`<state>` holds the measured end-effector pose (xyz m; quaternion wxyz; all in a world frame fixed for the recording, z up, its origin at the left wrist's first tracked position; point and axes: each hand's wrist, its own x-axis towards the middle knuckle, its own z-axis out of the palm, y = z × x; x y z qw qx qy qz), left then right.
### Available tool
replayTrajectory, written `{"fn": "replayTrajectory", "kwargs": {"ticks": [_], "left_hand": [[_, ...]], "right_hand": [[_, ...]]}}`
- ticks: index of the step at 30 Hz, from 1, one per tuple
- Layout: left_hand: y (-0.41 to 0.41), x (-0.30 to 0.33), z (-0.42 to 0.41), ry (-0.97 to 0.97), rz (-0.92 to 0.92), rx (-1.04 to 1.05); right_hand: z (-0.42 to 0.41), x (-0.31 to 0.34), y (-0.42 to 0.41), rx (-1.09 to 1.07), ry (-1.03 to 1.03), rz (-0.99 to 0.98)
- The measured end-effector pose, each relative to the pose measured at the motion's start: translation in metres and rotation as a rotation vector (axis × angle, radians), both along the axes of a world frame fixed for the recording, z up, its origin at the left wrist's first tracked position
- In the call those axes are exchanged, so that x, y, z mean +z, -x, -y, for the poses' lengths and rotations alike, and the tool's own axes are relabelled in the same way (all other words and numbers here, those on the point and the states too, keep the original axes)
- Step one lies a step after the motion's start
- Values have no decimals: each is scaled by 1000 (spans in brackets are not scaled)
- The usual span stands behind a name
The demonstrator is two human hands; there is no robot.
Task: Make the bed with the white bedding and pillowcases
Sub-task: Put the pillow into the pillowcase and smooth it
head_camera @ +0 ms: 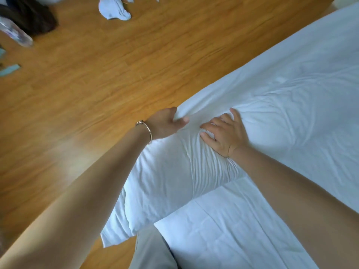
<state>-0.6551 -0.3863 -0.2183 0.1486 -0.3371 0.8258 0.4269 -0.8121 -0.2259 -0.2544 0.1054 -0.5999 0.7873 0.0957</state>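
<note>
At frame centre the left hand point(168, 123) pinches a fold of the white sheet point(281, 98) at the bed's edge, thumb on top. Just right of it the right hand point(225, 133) presses on the sheet, fingers bunching the cloth into wrinkles. A pillow point(161, 191) lies below both hands, a folded white cover point(229, 226) at lower right. Crumpled white cloth point(114, 7) sits on the wooden floor point(97, 74) at the top, well apart.
</note>
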Motion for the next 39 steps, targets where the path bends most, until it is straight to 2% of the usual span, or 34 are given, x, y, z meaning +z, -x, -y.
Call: {"fn": "replayTrajectory", "kwargs": {"ticks": [3,6,9,12,15,17,21,25,30,35,39], "left_hand": [[-10,13,-36,59,95,-99],[-14,14,-65,263,156,-192],[-17,5,-80,341,135,-118],[-21,-5,-94,392,101,-44],[-26,-13,-110,485,45,-23],[-28,-18,-117,526,-45,8],[-32,-20,-121,614,-166,27],[-35,-20,-122,606,-184,42],[-33,-9,-118,517,-75,-22],[-35,-10,-116,507,-99,-57],[-45,-8,-95,471,-102,-195]], "right_hand": [[0,2,0,8,19,-17],[0,-2,2,45,68,-81],[-1,-2,-1,55,177,-80],[-12,1,-8,1,199,-128],[-29,8,-23,-121,502,-176],[-30,14,-26,-62,585,-132],[-12,31,-17,271,267,120],[-12,50,-20,244,-4,200],[-44,68,-40,247,54,277],[-69,64,-77,131,-91,64],[-52,45,-86,-3,-147,44]]}}
